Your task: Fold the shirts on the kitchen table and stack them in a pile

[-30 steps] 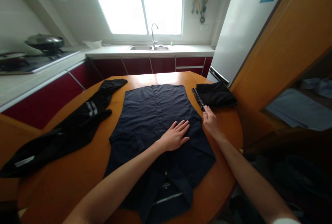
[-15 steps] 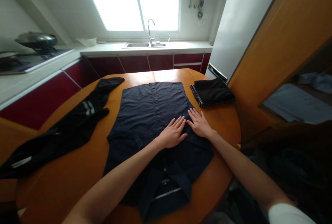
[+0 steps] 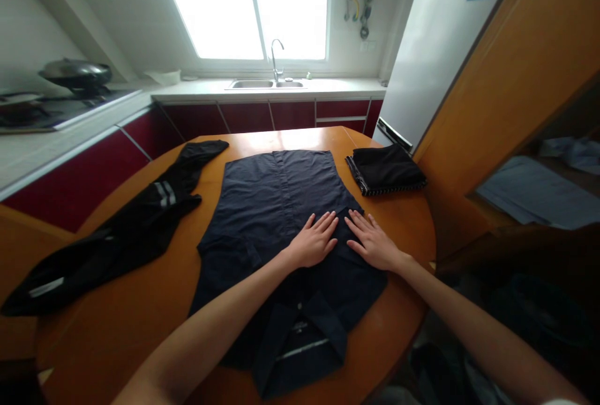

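A dark navy button-up shirt [image 3: 253, 205] lies spread on the wooden table, its collar towards me and its hem at the far side. My left hand [image 3: 313, 241] rests flat on the shirt, right of the button strip, with fingers stretched out. Just to its right, my right hand [image 3: 374, 242] lies on the shirt near its right edge, fingers spread and pointing inward. Neither hand grips the cloth. The shirt's near left part is partly hidden under my left forearm.
On the orange-brown table [image 3: 126, 286], a black garment [image 3: 135, 224] with two pale stripes lies at the left. A folded black stack of cloth [image 3: 389, 167] sits at the far right. Beyond are a sink [image 3: 253, 84], a fridge [image 3: 417, 49] and a stove with a lidded pan [image 3: 77, 70].
My right hand has slid a little to the right and towards me over the shirt. My left hand stays nearly in place. The view has shifted slightly.
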The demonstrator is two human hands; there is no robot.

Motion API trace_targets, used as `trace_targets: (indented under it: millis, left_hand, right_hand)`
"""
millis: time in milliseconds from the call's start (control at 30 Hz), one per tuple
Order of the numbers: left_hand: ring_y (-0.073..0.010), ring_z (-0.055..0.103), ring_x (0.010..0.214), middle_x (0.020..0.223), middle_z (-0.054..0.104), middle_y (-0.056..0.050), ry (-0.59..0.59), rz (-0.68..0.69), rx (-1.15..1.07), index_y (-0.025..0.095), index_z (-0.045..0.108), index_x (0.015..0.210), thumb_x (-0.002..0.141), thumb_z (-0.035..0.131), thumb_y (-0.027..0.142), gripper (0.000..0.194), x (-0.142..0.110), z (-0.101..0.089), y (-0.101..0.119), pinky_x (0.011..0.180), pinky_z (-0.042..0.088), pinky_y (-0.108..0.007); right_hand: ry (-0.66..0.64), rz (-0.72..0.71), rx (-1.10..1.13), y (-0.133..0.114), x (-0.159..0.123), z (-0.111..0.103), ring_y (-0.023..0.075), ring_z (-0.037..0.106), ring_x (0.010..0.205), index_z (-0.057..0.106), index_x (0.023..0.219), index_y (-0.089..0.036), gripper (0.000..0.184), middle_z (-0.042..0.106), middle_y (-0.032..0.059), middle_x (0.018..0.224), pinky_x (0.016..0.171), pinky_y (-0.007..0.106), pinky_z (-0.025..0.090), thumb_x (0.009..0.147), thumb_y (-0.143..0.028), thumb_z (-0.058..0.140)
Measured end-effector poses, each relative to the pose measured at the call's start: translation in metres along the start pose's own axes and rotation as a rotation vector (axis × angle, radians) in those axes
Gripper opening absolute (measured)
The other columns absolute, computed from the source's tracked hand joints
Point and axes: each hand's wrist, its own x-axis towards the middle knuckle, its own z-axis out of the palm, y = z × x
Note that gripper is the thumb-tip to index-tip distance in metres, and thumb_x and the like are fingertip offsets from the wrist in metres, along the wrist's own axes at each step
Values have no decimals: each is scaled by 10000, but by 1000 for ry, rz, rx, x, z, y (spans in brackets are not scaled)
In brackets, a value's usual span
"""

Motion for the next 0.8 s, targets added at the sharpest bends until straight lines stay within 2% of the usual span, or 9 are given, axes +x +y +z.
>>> trace_targets:
  millis: [267, 400, 500, 600, 667, 800]
  left_hand:
    - [-246, 194, 1522, 1642, 233, -110, 21, 6, 6, 178, 236, 1581, 1050, 264, 460, 602, 1, 3, -1, 1216, 176, -498]
    - [-244, 206, 1519, 1640, 240, -113, 17, 2, 1, 182, 242, 1580, 1050, 264, 464, 600, 1, 1, 0, 1215, 174, -495]
    - [-239, 196, 1522, 1641, 239, -108, 18, 2, 0, 185, 241, 1579, 1051, 257, 470, 600, 0, 3, -1, 1219, 161, -490]
    - [-236, 181, 1526, 1646, 226, -103, 14, -2, 2, 187, 241, 1578, 1049, 259, 474, 602, 0, 4, -2, 1221, 152, -482]
    - [-237, 172, 1528, 1649, 211, -103, 3, -7, 3, 182, 243, 1576, 1047, 266, 471, 604, 0, 5, -2, 1220, 149, -482]
    - [-235, 161, 1530, 1650, 199, -110, -9, -11, -11, 173, 219, 1582, 1044, 273, 464, 614, -1, 3, 0, 1222, 133, -480]
  right_hand:
    - [-23, -11, 119, -7, -52, -8, 242, 120, 1533, 291, 1571, -213, 634, 180, 108, 1649, 1225, 518, 167, 1014, -497, 398]
    - [43, 35, 255, -5, -55, -11, 257, 302, 1484, 442, 1502, -239, 540, 387, 112, 1573, 1206, 560, 215, 1018, -474, 400]
    - [196, 113, 342, -5, -41, -13, 250, 399, 1435, 542, 1432, -216, 492, 500, 123, 1498, 1191, 546, 276, 1040, -429, 334]
    - [325, 127, 316, -10, -16, -14, 239, 331, 1472, 497, 1465, -166, 517, 410, 131, 1562, 1203, 501, 276, 1037, -392, 314]
    - [320, 99, 259, -15, 4, -11, 232, 265, 1499, 431, 1506, -146, 537, 343, 124, 1599, 1215, 485, 251, 1028, -362, 317]
    - [222, 106, 129, -18, 33, 3, 240, 186, 1522, 366, 1533, -98, 570, 272, 125, 1628, 1222, 495, 206, 1007, -312, 312]
